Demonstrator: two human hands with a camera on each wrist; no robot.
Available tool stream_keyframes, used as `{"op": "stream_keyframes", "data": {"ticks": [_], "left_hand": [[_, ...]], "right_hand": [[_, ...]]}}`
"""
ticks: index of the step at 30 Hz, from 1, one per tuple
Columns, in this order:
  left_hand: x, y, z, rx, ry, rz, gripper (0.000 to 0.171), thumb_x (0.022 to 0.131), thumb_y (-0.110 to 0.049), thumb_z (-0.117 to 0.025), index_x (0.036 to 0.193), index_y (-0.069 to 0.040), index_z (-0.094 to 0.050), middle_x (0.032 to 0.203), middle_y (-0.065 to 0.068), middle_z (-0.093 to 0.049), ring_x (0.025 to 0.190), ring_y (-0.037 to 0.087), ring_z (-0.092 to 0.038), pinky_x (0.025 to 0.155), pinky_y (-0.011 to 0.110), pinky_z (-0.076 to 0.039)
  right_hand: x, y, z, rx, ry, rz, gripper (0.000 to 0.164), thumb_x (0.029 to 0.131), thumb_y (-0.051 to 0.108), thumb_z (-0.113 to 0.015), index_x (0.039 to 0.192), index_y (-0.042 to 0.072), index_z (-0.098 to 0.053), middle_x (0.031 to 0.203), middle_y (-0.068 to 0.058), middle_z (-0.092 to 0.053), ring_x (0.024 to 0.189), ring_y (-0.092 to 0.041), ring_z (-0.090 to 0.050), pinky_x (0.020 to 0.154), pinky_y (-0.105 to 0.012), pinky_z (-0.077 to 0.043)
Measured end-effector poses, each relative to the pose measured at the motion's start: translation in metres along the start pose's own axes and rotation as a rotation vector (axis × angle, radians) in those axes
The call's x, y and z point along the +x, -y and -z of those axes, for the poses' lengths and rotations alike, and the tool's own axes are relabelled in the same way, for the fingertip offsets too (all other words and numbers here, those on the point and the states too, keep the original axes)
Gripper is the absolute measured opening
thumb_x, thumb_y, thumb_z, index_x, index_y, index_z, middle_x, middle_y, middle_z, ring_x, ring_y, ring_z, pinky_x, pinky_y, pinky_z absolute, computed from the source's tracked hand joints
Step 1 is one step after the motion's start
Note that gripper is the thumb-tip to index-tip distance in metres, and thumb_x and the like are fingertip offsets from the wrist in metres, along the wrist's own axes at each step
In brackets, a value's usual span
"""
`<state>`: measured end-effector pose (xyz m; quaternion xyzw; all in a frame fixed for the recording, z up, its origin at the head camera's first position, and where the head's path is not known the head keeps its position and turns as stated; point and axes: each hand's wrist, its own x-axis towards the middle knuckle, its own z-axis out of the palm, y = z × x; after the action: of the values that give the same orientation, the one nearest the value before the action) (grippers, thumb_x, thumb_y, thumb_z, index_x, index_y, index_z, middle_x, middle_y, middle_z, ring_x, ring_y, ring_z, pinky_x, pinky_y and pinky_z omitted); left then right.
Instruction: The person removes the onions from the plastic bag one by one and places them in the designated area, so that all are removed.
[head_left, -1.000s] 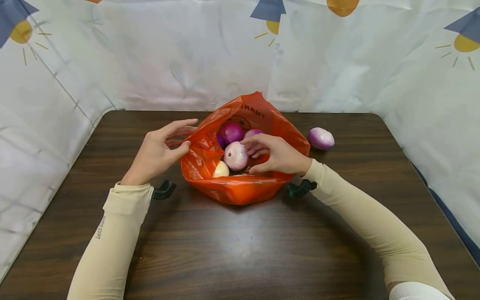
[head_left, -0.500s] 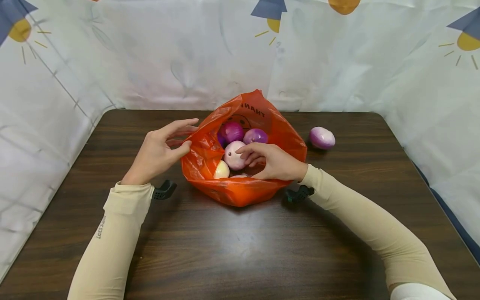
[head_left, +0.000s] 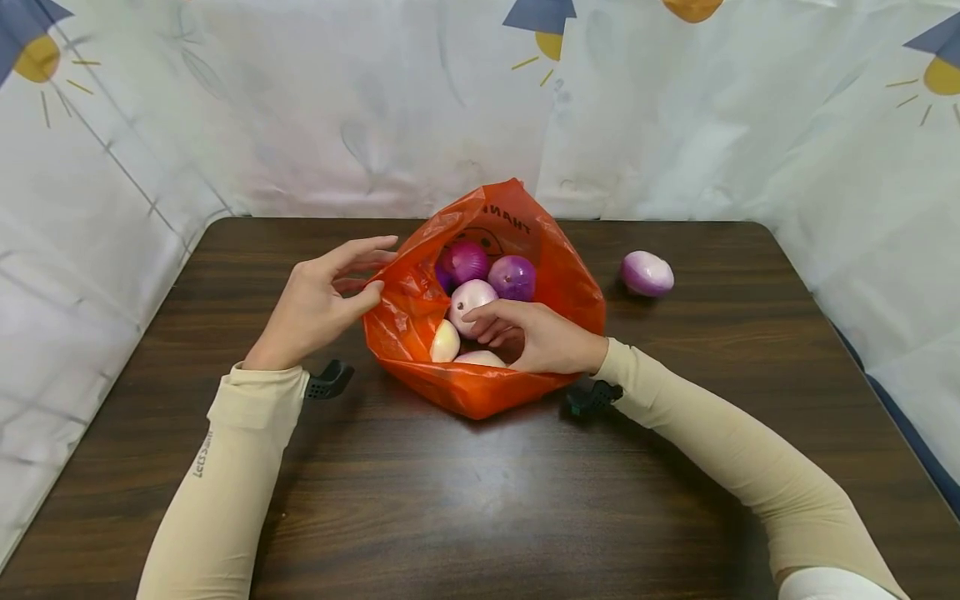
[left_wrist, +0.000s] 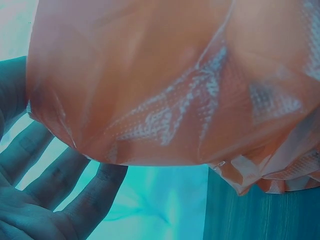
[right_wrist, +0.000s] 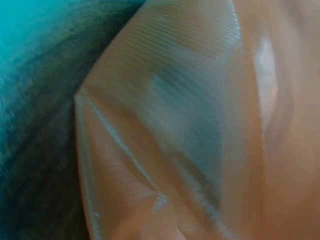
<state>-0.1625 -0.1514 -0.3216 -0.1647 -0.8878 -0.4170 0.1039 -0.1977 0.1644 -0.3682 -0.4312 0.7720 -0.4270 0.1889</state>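
Note:
An orange plastic bag [head_left: 480,385] stands open at the middle of the dark wooden table [head_left: 450,500]. Inside it lie two purple onions [head_left: 468,260] [head_left: 513,277], a pale pink onion [head_left: 474,294] and two pale ones [head_left: 444,342] low at the front. My left hand [head_left: 363,275] pinches the bag's left rim; in the left wrist view its fingers [left_wrist: 60,190] lie under the orange film [left_wrist: 165,85]. My right hand [head_left: 502,329] is inside the bag, its loosely curled fingers resting against the pale pink onion. The right wrist view shows only blurred bag film [right_wrist: 200,130].
One more purple-and-white onion [head_left: 647,273] lies loose on the table to the right of the bag. A white printed cloth [head_left: 300,125] walls in the table at the back and on both sides. Bare tabletop stretches in front of the bag.
My right hand has let go of the pale pink onion and slid back and down toward the bag's front. The second purple onion behind it is now uncovered. My left hand has stayed still.

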Motion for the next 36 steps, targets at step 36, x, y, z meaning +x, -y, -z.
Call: {"op": "stream_keyframes", "data": {"ticks": [36], "left_hand": [[0.000,-0.002,0.000,0.034,-0.007,0.015,0.061,0.095,-0.005,-0.070,0.144,-0.040,-0.059,0.134,0.001,-0.072,0.121,0.017,-0.069,0.099,0.034,-0.060]], "right_hand": [[-0.013,-0.017,-0.016,-0.047,-0.066,0.142,0.058,0.086,0.014,-0.083,0.139,0.005,-0.060,0.138,-0.010,-0.065,0.126,-0.018,-0.064,0.108,-0.033,-0.056]]}}
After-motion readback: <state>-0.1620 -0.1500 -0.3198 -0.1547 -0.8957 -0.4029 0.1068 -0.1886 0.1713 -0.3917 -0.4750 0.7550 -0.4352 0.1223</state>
